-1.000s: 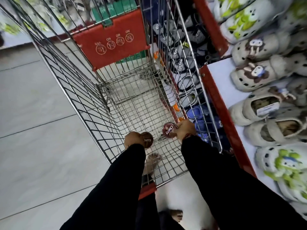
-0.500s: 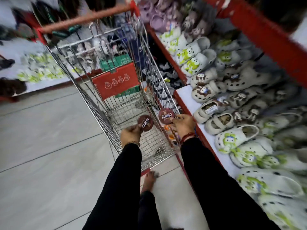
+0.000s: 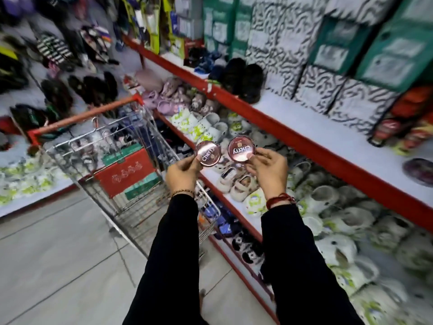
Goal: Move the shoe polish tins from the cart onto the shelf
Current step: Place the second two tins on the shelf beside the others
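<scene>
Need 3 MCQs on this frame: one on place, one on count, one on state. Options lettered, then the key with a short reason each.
1. Where is the cart relative to the hands?
A. left of them, on the floor
B. right of them, on the shelf
C. behind the person

2. How many shoe polish tins are held?
A. one
B. two
C. four

3. What state is the right hand in?
A. open and empty
B. gripping the cart handle
C. shut on a tin

Key:
1 A: the wire cart stands on the tiled floor to the left of both hands.
2 B: the left hand holds the left tin and the right hand holds the right tin.
3 C: its fingers pinch the right tin's edge, in front of the red-edged shelf.
</scene>
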`<action>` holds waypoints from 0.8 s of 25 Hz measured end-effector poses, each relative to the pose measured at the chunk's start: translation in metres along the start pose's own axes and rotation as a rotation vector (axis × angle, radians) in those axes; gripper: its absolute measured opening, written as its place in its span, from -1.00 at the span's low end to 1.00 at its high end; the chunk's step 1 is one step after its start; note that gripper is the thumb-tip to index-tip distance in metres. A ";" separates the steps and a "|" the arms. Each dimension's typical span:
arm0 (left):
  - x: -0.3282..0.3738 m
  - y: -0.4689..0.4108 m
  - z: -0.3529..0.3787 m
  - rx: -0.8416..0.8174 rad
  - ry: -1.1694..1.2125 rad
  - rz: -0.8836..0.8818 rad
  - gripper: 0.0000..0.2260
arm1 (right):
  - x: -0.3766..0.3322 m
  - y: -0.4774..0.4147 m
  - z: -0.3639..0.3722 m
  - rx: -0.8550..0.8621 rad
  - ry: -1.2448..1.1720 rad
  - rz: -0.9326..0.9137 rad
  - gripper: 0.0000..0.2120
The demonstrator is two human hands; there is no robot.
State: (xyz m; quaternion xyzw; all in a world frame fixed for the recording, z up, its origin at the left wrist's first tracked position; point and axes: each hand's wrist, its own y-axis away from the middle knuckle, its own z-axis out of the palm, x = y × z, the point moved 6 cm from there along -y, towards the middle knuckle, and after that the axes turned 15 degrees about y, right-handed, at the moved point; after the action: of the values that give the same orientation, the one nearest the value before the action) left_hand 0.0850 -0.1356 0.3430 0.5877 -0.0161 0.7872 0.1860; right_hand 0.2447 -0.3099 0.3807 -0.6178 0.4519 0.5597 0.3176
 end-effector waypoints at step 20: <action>-0.025 0.203 0.353 -0.919 -0.355 0.026 -0.87 | -0.011 0.065 -0.389 0.873 0.405 0.134 -0.82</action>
State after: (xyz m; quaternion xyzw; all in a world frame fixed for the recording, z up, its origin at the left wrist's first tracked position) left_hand 0.3522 -0.4171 0.4676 0.5696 -0.4007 0.5886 0.4104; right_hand 0.3432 -0.6825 0.4660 -0.4930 0.7361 0.2056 0.4157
